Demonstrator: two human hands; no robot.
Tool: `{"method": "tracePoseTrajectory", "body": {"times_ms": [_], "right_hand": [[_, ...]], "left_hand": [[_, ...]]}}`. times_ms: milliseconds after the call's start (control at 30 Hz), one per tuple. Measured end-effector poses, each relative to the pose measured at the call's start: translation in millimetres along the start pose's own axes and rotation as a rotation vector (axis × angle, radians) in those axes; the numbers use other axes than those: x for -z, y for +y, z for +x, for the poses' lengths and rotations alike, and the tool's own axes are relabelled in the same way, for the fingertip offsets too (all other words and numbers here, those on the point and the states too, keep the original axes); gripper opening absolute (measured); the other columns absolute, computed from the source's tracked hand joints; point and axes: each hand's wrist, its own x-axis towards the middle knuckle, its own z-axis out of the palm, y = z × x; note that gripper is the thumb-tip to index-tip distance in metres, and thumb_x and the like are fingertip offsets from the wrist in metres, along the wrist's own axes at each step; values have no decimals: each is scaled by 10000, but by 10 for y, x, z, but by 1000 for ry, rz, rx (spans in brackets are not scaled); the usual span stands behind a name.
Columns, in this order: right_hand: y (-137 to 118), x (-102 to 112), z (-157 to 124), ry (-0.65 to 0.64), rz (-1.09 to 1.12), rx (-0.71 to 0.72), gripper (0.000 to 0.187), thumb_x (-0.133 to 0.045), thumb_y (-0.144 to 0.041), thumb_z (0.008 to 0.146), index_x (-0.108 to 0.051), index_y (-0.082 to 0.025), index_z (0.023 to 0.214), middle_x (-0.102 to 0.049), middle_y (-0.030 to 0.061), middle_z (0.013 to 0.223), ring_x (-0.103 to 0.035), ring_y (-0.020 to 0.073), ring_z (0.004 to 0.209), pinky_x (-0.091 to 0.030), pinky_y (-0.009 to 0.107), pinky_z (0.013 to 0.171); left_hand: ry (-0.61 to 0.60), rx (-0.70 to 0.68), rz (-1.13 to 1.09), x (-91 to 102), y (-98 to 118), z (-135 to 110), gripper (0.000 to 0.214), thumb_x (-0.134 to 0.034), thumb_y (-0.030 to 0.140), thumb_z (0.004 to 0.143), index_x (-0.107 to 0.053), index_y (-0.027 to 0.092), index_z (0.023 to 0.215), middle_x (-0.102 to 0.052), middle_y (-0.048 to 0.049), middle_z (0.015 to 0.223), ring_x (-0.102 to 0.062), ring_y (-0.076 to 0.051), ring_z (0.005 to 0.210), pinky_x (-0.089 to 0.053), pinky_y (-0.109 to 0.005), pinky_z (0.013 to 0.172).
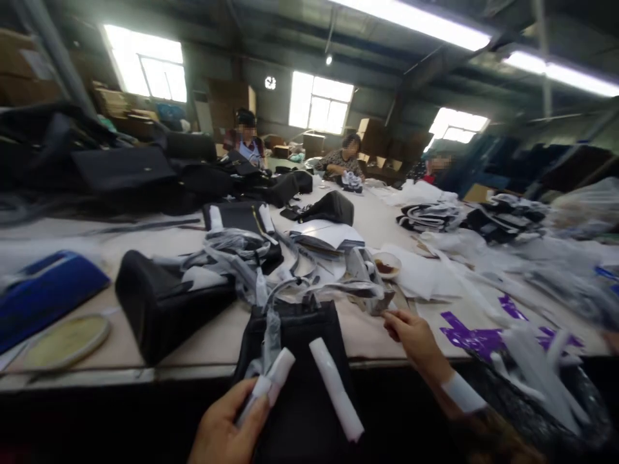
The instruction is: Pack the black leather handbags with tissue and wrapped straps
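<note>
A black bag hangs over the table's front edge in front of me, with wrapped handles and a white paper roll lying on it. My left hand is closed around another white wrapped roll at the bag's lower left. My right hand reaches to the bag's right, fingers curled and pinching near a strip of clear plastic wrap; what it pinches is too small to name. A white band sits on that wrist.
A second black bag lies to the left, beside a blue case and a round lid. Purple tape pieces, white paper and plastic strips litter the right. Three people work at the far end among piled black bags.
</note>
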Motion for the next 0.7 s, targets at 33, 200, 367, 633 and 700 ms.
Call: {"method": "tracePoseTrajectory", "body": {"times_ms": [33,200,367,633,700], "right_hand": [[-121,-40,-184,-146,45,71,297,-653,-420,759,-724,-136,810,-624,32,625,-542,142,552,-435,247,520],[-809,-561,-1091,-801,-64,245,233,-594,-321,871,-745,-160,797,-667,24,683,-570,133,625,-429,225,579],[-906,-1145,-1384,-843,-196,49,310,-599,-274,856,-649,-160,572,-616,4,546,-505,108,511,-339,220,489],[-682,-1329,-1377,-721,-239,-37,379,-659,-390,835,-579,-188,524,-540,-12,454,-468,111,424,-292,227,421],[-691,-1367,-1392,-719,-250,-89,421,-655,-412,849,-554,-189,506,-504,-20,413,-440,101,392,-271,225,408]], "left_hand": [[-16,-16,6,-12,22,-10,426,-574,555,891,-746,204,1058,-772,-24,878,-721,-226,824,-559,-230,692],[41,-151,119,-96,88,-48,265,-539,380,946,-709,206,1051,-745,-51,956,-692,-211,866,-539,-285,792],[98,-270,259,-84,95,-121,206,-517,285,948,-679,196,1039,-726,-77,972,-689,-222,885,-542,-332,833],[157,-342,383,-98,-16,-110,157,-528,231,932,-635,198,1042,-719,-76,958,-705,-234,866,-543,-333,771],[157,-359,398,-111,-21,-108,141,-526,222,930,-631,198,1019,-715,-73,933,-706,-235,843,-543,-333,750]]}}
